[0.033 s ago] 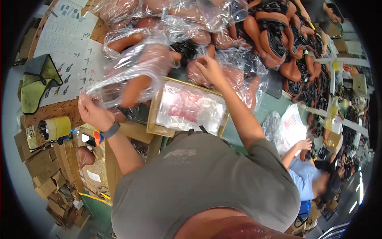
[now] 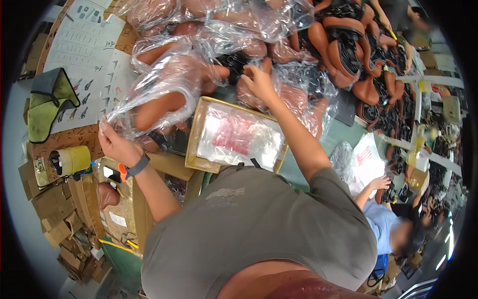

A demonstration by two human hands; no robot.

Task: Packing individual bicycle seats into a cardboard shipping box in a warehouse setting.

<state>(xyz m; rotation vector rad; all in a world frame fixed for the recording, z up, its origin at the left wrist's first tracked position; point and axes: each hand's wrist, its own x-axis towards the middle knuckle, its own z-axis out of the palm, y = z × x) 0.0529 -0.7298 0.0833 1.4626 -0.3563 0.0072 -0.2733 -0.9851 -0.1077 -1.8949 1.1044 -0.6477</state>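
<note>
My left hand [image 2: 119, 145] is closed on the gathered end of a clear plastic bag [image 2: 130, 110]. Inside that bag lies a brown bicycle saddle [image 2: 160, 110], partly showing through the creased film. Beyond the box, my right hand [image 2: 260, 83] is raised over wrapped saddles, its fingers loosely bent and apart with nothing seen in them. Just below it is a brown saddle in clear film [image 2: 248, 94]. A shallow cardboard box [image 2: 193, 144] sits against my body, holding a flat, clear-wrapped package [image 2: 234, 135] with red print.
Bagged saddles [image 2: 224, 35] are heaped at the back, with unwrapped brown and black saddles [image 2: 343, 50] to the right. Printed sheets [image 2: 74, 55], a black and yellow-green cloth [image 2: 50, 104] and a yellow container [image 2: 72, 160] are at left. A co-worker in blue [image 2: 381, 224] handles a white bag [image 2: 366, 162].
The bagged saddle has swung slightly, its near end shifting left. My right hand's fingers have curled a little more. My left hand keeps its hold on the bag.
</note>
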